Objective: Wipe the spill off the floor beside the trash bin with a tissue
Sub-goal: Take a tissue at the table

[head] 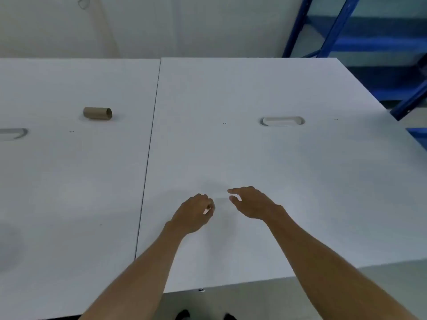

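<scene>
Tissue [221, 197]: a faint white sheet, barely distinguishable from the white tabletop [265, 158], appears to lie flat between the two hands, near the front edge of the right-hand desk. Its outline is too pale to trace fully.

Left hand [195, 212]: fingers curled in, thumb and forefinger pressed together at what looks like the sheet's left edge. Probably pinching it; contact is not certain.

Right hand [250, 202]: fingers spread and loosely extended, tips hovering at the sheet's right side, thumb apart from forefinger. Not gripping anything visible.

Judgement: the hands bracket the sheet from both sides, likely to lift or gather it without tearing. This is the pick-up step, early in the task.

Neither spill, trash bin nor floor beside it is in view; only a strip of floor and shoe tips [182, 315] show below the desk edge.

Elsewhere: a bare cardboard roll core [97, 113] lies on its side on the left desk, well apart. A cable grommet [282, 121] sits farther back. Blue shelving [346, 31] stands at the right rear.
</scene>
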`<control>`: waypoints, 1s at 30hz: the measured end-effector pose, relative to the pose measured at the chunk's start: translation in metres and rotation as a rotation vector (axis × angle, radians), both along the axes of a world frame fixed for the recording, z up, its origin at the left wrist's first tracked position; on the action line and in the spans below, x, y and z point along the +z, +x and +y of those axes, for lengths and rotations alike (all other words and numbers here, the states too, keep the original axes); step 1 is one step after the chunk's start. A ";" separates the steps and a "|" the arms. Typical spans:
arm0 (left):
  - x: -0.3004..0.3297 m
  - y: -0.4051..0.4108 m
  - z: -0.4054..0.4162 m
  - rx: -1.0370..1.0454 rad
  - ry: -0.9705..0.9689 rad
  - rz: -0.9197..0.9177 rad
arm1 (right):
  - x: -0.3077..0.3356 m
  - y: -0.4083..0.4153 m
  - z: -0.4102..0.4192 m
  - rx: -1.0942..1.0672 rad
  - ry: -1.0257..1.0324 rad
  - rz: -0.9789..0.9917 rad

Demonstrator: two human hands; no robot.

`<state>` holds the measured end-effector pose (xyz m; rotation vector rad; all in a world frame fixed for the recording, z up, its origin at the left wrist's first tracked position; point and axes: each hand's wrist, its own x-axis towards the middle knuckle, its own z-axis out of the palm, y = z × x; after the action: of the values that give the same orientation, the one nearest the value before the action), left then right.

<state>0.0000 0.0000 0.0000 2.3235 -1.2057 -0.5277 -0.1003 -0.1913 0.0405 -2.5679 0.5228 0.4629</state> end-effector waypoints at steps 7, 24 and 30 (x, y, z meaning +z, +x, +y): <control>-0.033 -0.002 -0.010 -0.069 -0.049 -0.048 | -0.038 -0.013 -0.003 -0.046 0.035 0.071; -0.050 0.004 -0.032 0.190 -0.064 0.022 | -0.081 -0.003 0.006 -0.023 -0.199 -0.316; -0.036 0.001 -0.016 0.146 -0.010 0.072 | -0.065 -0.002 0.007 0.010 -0.110 -0.249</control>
<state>0.0009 -0.0157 -0.0360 2.3406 -0.9952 -0.5471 -0.1024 -0.1845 -0.0241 -2.6835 0.4568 0.1165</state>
